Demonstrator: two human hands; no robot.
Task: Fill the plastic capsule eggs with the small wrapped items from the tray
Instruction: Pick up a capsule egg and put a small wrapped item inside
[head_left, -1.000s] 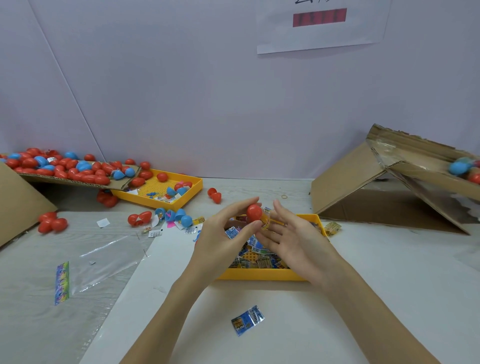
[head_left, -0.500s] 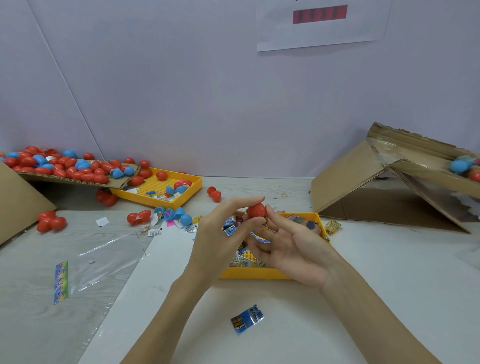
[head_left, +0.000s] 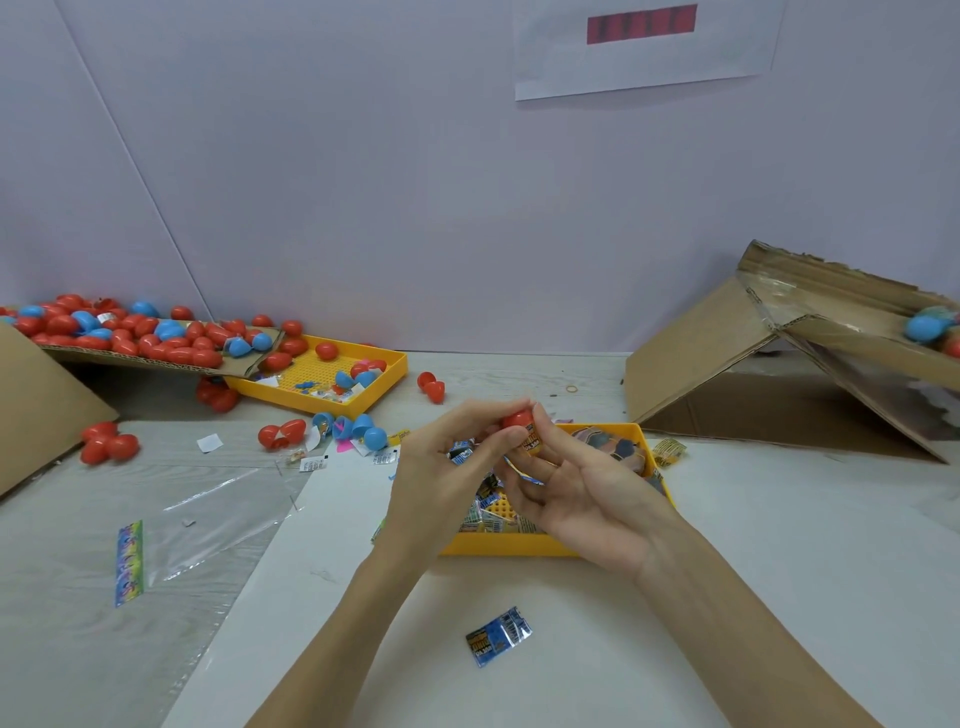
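Red plastic capsule egg (head_left: 516, 419) pinched at left hand (head_left: 441, 467) fingertips, directly above orange wrapped packet (head_left: 531, 446) gripped by right hand (head_left: 587, 493), over yellow plastic tray (head_left: 519, 543).

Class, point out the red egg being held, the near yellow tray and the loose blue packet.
red egg (head_left: 515, 419), head view, its top.
near yellow tray (head_left: 506, 544), head view, front wall.
blue packet (head_left: 498, 636), head view, its middle.

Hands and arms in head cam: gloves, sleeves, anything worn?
Nothing worn that shows. The left hand and right hand are bare, with no gloves, rings or visible markings. Both forearms are bare down to the frame's bottom edge, with no sleeve, watch or wristband in view.
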